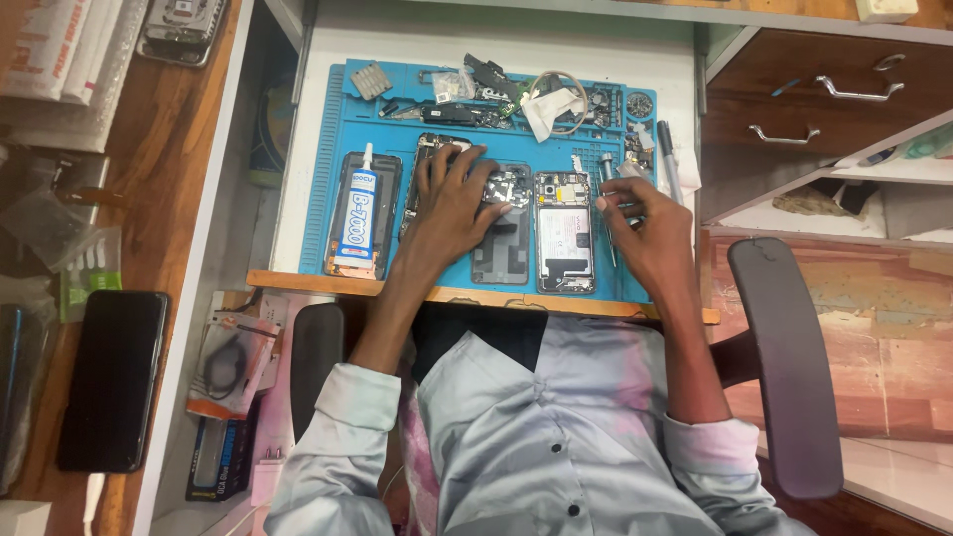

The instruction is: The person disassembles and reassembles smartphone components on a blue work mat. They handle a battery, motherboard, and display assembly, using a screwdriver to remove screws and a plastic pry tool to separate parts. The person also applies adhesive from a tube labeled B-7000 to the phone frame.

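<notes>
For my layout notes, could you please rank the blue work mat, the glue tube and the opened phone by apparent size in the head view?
1. blue work mat
2. opened phone
3. glue tube, slimmer than the phone

The person wears a pale grey-blue satin shirt (516, 437) with small dark buttons down the front, faint pink patches on the cloth, and sleeves rolled to the elbows. Forearms and hands are bare.
</notes>
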